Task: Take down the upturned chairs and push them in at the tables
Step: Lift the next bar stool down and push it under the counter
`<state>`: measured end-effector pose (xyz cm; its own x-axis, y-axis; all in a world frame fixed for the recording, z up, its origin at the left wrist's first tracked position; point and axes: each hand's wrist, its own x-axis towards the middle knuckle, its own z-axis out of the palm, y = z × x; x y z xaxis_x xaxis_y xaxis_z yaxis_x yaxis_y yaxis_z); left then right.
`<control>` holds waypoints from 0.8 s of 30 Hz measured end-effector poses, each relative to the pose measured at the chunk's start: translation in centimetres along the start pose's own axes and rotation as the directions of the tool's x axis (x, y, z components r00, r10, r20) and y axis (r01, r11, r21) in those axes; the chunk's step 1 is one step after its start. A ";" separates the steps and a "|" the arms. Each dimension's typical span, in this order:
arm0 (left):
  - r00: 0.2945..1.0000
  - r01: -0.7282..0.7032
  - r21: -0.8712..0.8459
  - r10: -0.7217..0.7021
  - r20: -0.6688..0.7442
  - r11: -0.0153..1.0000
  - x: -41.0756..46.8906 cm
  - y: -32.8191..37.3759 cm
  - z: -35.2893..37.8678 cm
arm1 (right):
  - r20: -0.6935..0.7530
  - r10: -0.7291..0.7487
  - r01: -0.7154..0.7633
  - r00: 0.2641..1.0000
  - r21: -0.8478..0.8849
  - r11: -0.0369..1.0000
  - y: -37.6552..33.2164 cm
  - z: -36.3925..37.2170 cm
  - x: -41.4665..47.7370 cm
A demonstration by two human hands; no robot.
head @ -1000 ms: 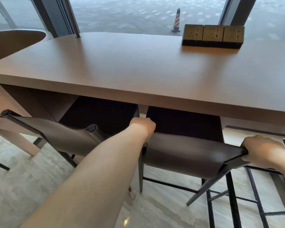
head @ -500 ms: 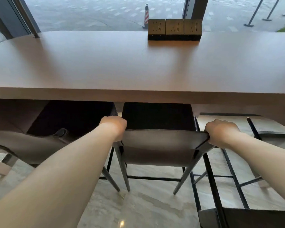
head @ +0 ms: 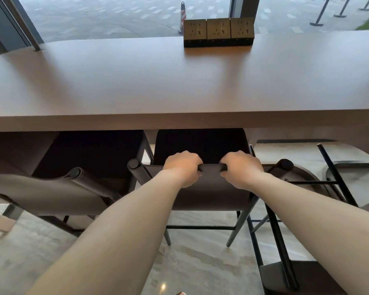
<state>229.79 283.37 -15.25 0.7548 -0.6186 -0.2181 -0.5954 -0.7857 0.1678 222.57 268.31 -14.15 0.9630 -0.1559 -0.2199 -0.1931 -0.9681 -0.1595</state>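
Observation:
A dark chair with a brown backrest (head: 210,189) stands upright on the floor in front of me, its black seat tucked partly under the long brown table (head: 136,88). My left hand (head: 182,167) grips the top edge of the backrest left of its middle. My right hand (head: 241,168) grips the same edge just right of the middle. A second chair (head: 58,192) of the same kind stands to the left, its seat also under the table.
A block of three brass-coloured power sockets (head: 218,31) sits at the table's far edge by the window. Black chair legs (head: 275,231) of another chair rise at lower right. A round table edge (head: 307,173) shows right of my hands. The floor is pale marble.
Both hands slid from the outer corners of the backrest toward its middle and now sit close together. The view shifted right, centring the chair.

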 end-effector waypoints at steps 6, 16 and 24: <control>1.000 0.005 0.040 -0.006 0.027 0.999 -0.1 0.4 -0.1 | -0.011 0.026 -0.026 1.000 0.004 1.000 -0.2 0.1 -0.1; 1.000 0.021 -0.001 -0.021 0.017 1.000 -0.5 0.3 -0.1 | -0.030 0.016 -0.015 0.999 0.017 1.000 -0.2 0.4 -0.1; 0.998 0.059 0.008 -0.059 0.023 0.998 -1.0 -0.9 -0.4 | -0.032 -0.041 0.041 0.999 0.027 0.999 -2.1 0.7 0.3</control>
<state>229.69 284.67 -14.80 0.7819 -0.5711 -0.2501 -0.5524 -0.8206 0.1466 223.11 270.38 -14.53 0.9756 -0.1228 -0.1820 -0.1581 -0.9681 -0.1943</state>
